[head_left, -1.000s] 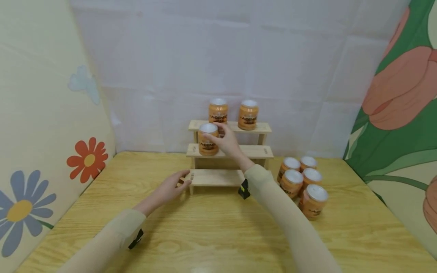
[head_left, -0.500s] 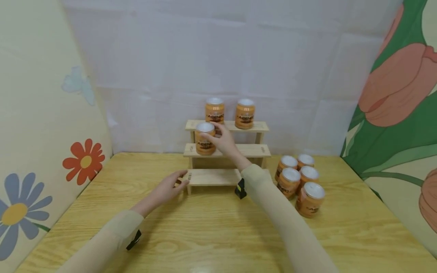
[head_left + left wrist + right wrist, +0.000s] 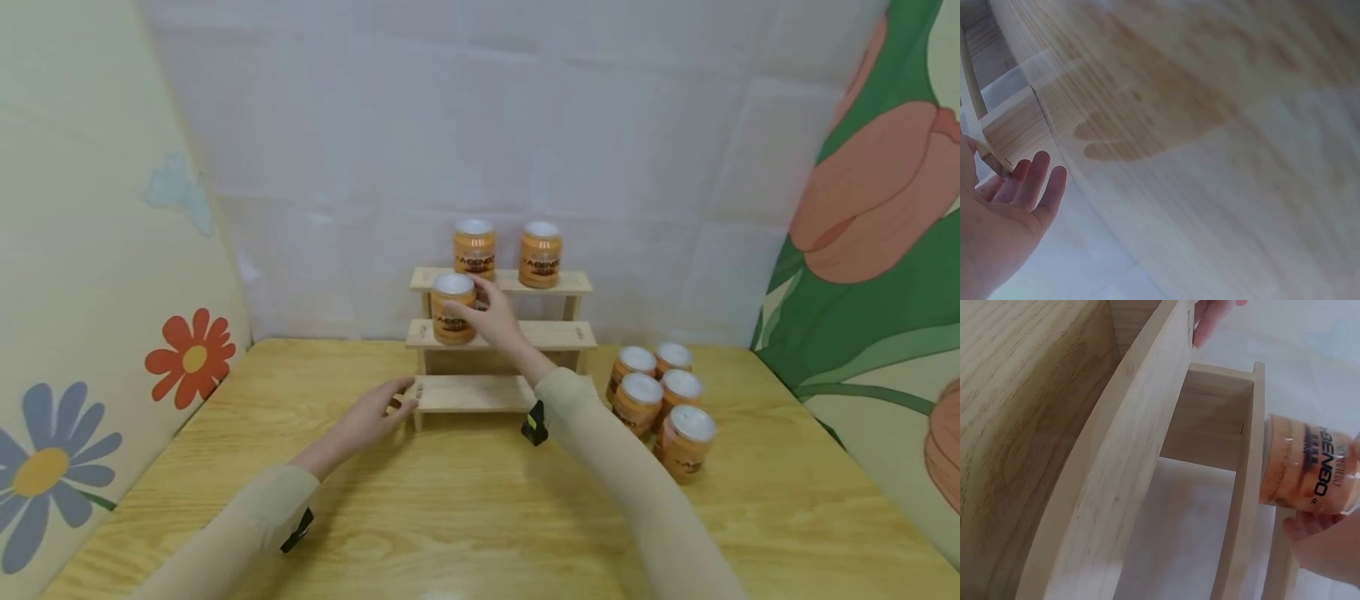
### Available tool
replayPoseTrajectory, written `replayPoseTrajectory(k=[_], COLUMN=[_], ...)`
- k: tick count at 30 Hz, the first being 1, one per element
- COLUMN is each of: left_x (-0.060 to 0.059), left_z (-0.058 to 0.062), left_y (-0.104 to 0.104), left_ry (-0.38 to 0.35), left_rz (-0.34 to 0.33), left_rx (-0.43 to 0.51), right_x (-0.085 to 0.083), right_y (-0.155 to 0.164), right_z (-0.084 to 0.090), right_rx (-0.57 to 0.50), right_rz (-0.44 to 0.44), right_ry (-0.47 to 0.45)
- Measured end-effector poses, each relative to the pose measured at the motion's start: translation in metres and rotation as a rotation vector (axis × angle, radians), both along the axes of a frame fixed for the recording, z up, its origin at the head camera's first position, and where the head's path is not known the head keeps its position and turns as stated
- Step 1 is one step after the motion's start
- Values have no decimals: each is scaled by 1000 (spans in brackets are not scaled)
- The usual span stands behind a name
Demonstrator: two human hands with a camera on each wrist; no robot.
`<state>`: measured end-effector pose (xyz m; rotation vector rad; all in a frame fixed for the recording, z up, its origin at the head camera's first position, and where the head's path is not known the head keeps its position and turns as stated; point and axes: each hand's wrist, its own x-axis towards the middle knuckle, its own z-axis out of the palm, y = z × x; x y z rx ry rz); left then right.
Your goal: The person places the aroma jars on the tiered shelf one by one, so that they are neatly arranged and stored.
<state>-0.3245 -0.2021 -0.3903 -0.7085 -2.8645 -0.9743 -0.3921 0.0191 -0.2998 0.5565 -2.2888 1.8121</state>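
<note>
My right hand (image 3: pixel 497 318) grips an orange can (image 3: pixel 454 317) with a white lid, thumb on its front and fingers at its right side. The can is upright at the left end of the middle shelf (image 3: pixel 536 333) of a wooden three-tier stand. In the right wrist view the can's (image 3: pixel 1310 464) base is right at the shelf board. My left hand (image 3: pixel 372 412) is at the left end of the bottom shelf (image 3: pixel 474 392), thumb and fingers apart, fingertips touching its edge. In the left wrist view its fingers (image 3: pixel 1034 178) extend beside the shelf's end.
Two orange cans, one left (image 3: pixel 474 248) and one right (image 3: pixel 540 256), stand on the top shelf (image 3: pixel 510 282). Several more cans (image 3: pixel 684 442) are grouped on the wooden table (image 3: pixel 465 517), right of the stand. A white cloth (image 3: pixel 480 125) hangs behind; printed flower panels (image 3: pixel 193 358) flank the sides.
The head view has shifted slightly. The right hand keeps its grip on the can at the middle shelf's left end, and the left hand stays at the bottom shelf's end.
</note>
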Motion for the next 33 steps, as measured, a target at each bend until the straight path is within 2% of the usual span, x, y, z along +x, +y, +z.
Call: replayPoseTrajectory(k=[9,14,18,22,28,33], left_x=[3,0,1,3,2,1], left_z=[1,1,-3,-6,-6,-2], left_y=[-1,-1,2,3,3,2], left_ry=[-25,-11,-16,-22,-11,-4], left_rz=[7,10,-7,3,3,18], left_rx=[31,3,-10,4,12,-18], right_x=[18,14,10,10,10,14], right_y=[13,17,17,17,21,32], right_z=[5,-3,-14,-19,-15,-5], right_rx=[61,104,96,92,102,123], right_rz=[-34,-38,-24,-17,-11,-4], right_ry=[21,14,-35,-51,-40,-18])
